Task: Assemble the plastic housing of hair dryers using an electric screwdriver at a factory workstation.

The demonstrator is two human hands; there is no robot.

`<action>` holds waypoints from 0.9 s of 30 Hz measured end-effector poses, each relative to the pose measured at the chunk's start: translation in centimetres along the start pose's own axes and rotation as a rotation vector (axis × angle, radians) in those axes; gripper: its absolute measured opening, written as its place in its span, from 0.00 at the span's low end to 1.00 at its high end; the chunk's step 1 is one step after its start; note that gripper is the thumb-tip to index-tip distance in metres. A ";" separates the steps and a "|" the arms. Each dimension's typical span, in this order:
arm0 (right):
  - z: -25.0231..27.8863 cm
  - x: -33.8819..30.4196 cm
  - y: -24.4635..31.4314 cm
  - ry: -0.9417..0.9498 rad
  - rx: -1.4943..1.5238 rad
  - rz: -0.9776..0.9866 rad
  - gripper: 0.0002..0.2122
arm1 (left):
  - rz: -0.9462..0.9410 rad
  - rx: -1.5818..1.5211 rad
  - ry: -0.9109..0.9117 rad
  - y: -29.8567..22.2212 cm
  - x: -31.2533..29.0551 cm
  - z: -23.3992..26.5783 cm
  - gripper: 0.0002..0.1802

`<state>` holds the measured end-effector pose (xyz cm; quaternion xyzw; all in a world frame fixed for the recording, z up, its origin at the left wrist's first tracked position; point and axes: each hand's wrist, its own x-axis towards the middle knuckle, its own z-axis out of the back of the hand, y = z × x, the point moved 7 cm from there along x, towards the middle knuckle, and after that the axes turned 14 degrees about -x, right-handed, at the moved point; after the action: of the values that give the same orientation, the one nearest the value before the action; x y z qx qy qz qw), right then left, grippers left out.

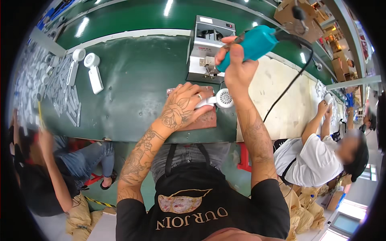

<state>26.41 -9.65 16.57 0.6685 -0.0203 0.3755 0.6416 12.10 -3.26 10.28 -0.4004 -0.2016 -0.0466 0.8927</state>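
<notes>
My right hand (240, 68) is wrapped round a teal electric screwdriver (257, 40) with a black cord. The screwdriver's lower end is at the front of a grey metal screw feeder (197, 62); its tip is too small to make out clearly. Over a reddish block (206, 121) on the bench, my left hand (181, 105) grips the handle of a small white handheld fan (224, 99). The fan's round grille faces up beside my right forearm, while my left fingers and palm cover much of the handle.
Two white handheld fans (95, 74) lie on the green bench mat (132, 80), left of me. Farther left spreads a heap of white and grey plastic parts (60, 84). Pale board (273, 92) covers the bench at right. Co-workers sit on both sides.
</notes>
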 end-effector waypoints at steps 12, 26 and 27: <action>-1.3 -1.0 -1.7 0.077 0.029 -0.102 0.21 | 0.042 -0.009 -0.033 1.4 -0.4 0.0 0.24; 0.2 -4.2 -1.2 0.115 0.115 -0.170 0.27 | 0.053 -0.034 -0.052 1.3 -0.2 -0.2 0.24; 0.1 -4.4 -1.5 0.116 0.126 -0.170 0.26 | 0.056 -0.035 -0.051 1.3 -0.2 -0.2 0.24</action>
<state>24.09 -11.42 12.99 0.6842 0.0974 0.3581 0.6278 12.31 -2.52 9.15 -0.4224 -0.2124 -0.0150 0.8810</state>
